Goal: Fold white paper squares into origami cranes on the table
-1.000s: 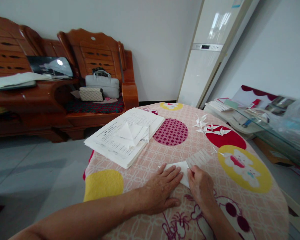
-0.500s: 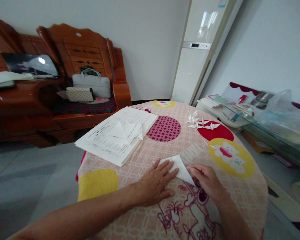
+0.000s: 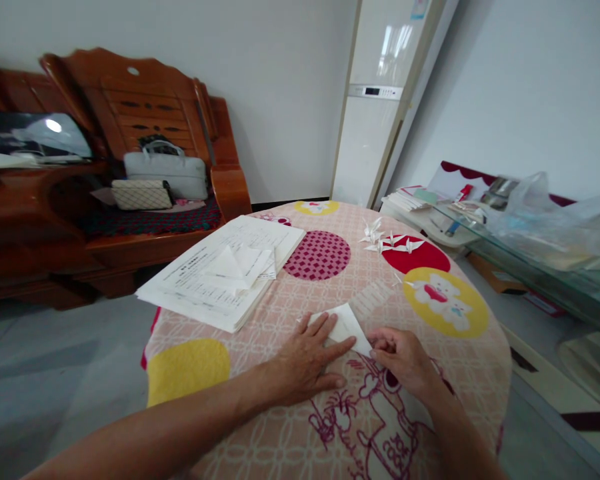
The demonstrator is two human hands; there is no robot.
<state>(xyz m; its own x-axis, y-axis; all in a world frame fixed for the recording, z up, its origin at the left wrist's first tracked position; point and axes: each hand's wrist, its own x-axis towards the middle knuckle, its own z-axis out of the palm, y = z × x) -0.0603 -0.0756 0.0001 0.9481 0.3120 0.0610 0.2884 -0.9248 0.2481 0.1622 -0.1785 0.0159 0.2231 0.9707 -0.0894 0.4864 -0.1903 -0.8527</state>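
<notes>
A folded piece of white paper (image 3: 349,322) lies flat on the patterned tablecloth (image 3: 270,427). Across its left part rests my left hand (image 3: 311,363), fingers spread and palm down. My right hand (image 3: 401,359) is closed in a pinch at the paper's lower right corner, thumb and forefinger together there. Part of the paper is hidden under the left fingers. Beyond the right hand, several folded paper cranes (image 3: 391,243) stand on and around the red circle of the cloth.
A stack of printed sheets (image 3: 180,283) lies on the table's left, with folded white paper (image 3: 233,268) on top. To the right is a glass-topped stand (image 3: 510,260) with a plastic bag (image 3: 535,207). A wooden bench (image 3: 130,120) holding bags stands behind.
My right fingertips have come up and left relative to the paper, and its right corner now reaches less far out. The left hand stays pressed on it. The view has shifted slightly right.
</notes>
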